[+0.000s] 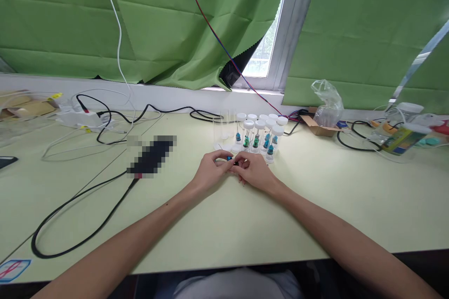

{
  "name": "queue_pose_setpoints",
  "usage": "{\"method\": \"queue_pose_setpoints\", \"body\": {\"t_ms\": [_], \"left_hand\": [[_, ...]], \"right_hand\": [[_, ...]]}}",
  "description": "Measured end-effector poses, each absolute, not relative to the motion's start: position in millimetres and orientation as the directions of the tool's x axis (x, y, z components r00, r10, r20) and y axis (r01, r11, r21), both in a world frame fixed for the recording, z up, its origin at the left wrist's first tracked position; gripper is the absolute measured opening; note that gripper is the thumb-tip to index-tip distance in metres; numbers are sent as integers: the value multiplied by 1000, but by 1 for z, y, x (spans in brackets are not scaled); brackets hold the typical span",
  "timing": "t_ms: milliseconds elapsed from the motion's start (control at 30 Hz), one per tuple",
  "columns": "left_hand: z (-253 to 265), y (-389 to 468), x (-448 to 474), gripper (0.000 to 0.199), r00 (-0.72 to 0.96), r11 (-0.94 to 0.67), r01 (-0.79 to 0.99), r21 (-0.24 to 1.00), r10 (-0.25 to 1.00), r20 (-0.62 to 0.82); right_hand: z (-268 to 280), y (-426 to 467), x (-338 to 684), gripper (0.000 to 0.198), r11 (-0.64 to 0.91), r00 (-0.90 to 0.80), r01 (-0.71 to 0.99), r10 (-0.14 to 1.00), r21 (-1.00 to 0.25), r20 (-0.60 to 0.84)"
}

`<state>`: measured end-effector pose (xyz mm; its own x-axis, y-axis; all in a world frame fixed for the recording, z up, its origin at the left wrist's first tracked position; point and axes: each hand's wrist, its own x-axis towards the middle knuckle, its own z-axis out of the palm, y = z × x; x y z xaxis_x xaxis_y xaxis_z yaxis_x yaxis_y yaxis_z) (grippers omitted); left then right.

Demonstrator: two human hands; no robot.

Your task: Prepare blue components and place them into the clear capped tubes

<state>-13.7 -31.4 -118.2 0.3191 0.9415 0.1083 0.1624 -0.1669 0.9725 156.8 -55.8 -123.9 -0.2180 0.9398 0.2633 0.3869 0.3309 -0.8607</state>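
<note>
The left hand [211, 168] and right hand [257, 170] meet above the middle of the surface [196, 233], fingertips closed on a small blue-and-black part [229, 159]; whether it is one piece or two cannot be determined. Just beyond, toward the far edge, stand white-capped vials [259, 133] containing blue or green components [256, 141]. Clear tubes [218, 135] adjoin their left side. A cardboard box [321, 128] sits farther right, near the far edge. A black cable [45, 256] loops toward the near left corner.

Pale table [210, 236]: white-capped clear vials [259, 125] grouped upright (blue, green pieces [270, 150] inside), looped black cable [45, 256], cardboard box [318, 129].
</note>
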Motion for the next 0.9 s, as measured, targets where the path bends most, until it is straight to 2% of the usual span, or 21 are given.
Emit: {"method": "queue_pose_setpoints", "body": {"t_ms": [600,900], "left_hand": [[-116,-30,-14,43,255,-185,93,978,954,156],[-118,-29,-15,39,251,-179,94,979,956,151]], "right_hand": [[-127,-50,157,24,297,-255,208,936,-932,241],[-124,-52,156,18,297,-227,224,942,-928,247]]}}
